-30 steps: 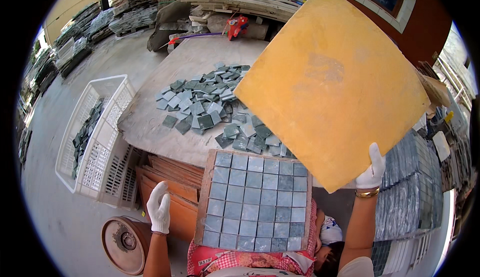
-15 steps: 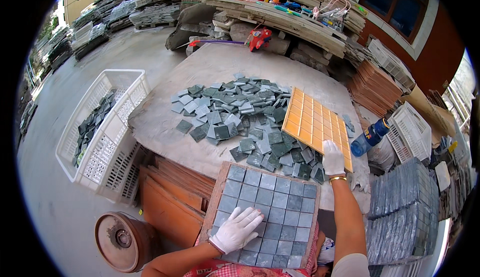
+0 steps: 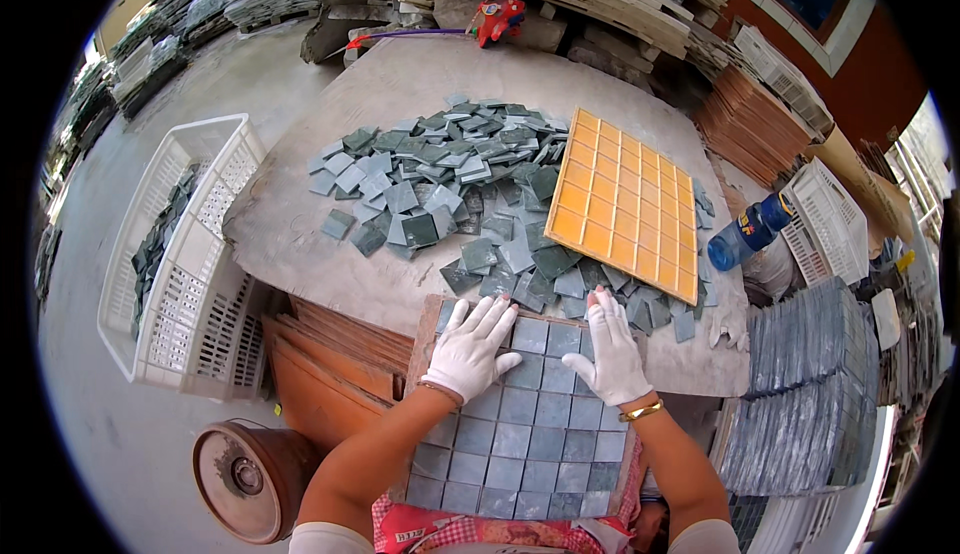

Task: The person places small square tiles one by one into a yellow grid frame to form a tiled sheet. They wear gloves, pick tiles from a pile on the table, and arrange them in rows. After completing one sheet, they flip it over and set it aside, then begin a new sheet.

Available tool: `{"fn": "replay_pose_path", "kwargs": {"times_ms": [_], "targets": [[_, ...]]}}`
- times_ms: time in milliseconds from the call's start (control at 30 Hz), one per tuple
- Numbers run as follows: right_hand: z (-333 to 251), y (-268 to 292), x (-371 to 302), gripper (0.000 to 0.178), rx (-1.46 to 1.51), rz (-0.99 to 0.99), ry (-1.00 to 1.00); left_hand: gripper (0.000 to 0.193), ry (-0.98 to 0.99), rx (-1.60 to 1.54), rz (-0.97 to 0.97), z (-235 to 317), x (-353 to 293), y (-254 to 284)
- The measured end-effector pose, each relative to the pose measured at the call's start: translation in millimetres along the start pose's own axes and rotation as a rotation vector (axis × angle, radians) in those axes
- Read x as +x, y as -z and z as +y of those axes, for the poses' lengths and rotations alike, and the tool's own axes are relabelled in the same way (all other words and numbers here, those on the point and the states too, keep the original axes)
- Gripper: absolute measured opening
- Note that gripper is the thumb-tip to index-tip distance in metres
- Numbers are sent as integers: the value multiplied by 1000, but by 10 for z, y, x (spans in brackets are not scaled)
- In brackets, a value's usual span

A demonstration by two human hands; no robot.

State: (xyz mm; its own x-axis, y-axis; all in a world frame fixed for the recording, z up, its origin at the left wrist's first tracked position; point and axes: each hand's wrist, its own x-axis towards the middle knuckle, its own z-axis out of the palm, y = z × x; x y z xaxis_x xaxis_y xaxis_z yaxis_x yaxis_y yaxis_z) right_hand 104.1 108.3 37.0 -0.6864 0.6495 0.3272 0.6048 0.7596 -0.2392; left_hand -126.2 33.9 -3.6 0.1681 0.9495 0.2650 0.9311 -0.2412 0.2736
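A board (image 3: 425, 339) with grey square stone tiles (image 3: 527, 404) laid in a grid rests in front of me, over my lap. My left hand (image 3: 474, 346), in a white glove, lies on the tiles at the upper left with fingers spread. Near the far right edge my gloved right hand (image 3: 608, 352) is flat on the grid, thumb out and fingertips at the far rim. Beyond both hands a heap of loose tiles (image 3: 440, 179) covers part of the worktable (image 3: 300, 216). An orange gridded tray (image 3: 627, 204) leans on the heap's right side, touched by neither hand.
White plastic crates (image 3: 205, 339) with tiles stand at the left, above a round brown bucket (image 3: 240, 479). Brown boards (image 3: 325, 369) are stacked beside the table. At the right are a blue bottle (image 3: 748, 231) and stacked finished tile sheets (image 3: 805, 394).
My right hand has let go of the orange tray, leaving it on the heap, and come down onto the tile grid. My left hand has slid away from me to the grid's upper left.
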Motion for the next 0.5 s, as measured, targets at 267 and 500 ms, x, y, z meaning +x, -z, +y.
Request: {"fn": "replay_pose_path", "kwargs": {"times_ms": [267, 500], "targets": [[-653, -612, 71, 90, -74, -41, -154, 61, 57, 110, -2, -125, 9, -34], [-663, -565, -139, 89, 23, -118, 69, 64, 18, 85, -57, -122, -87, 28]]}}
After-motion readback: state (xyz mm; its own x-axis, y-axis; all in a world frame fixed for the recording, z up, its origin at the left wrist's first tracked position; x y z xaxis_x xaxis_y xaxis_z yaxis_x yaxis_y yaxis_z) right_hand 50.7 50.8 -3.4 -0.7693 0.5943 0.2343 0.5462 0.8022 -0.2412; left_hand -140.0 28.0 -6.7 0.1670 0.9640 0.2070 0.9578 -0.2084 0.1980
